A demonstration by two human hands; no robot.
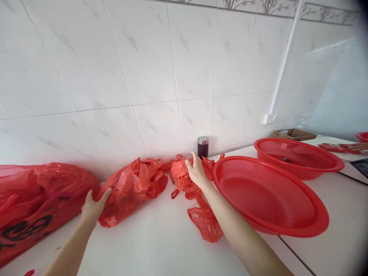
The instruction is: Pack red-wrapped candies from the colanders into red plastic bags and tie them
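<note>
I see the left hand (93, 207) at lower left of the frame, its grip clenched on the near end of a bulging red plastic bag (135, 188). The film is thin, glossy and heavily creased. This bag lies on the white desk (161, 241) with its long axis running from lower left up toward the centre, its knotted, bunched end pointing at the wall.

My right hand (197, 172) sits at frame centre, palm down, fingers spread and loose on a crumpled heap of red bags (185, 178); the grip is released, resting on the plastic rather than closing round it. A limp empty bag (205, 222) trails from that heap toward the lower centre, flat and wrinkled, just beside my right forearm.

At far left lies a large stuffed red sack (34, 203) with black printing, touching the bag the left hand holds. To the right of centre, a wide, round red plastic colander (270, 195) with fine perforated walls tilts on the desk, and a second red colander (299, 157) sits just behind it. A small dark cylindrical jar (202, 147) with a metal lid stands upright against the glossy white marbled wall tiles (115, 69), just behind my right fingertips.
</note>
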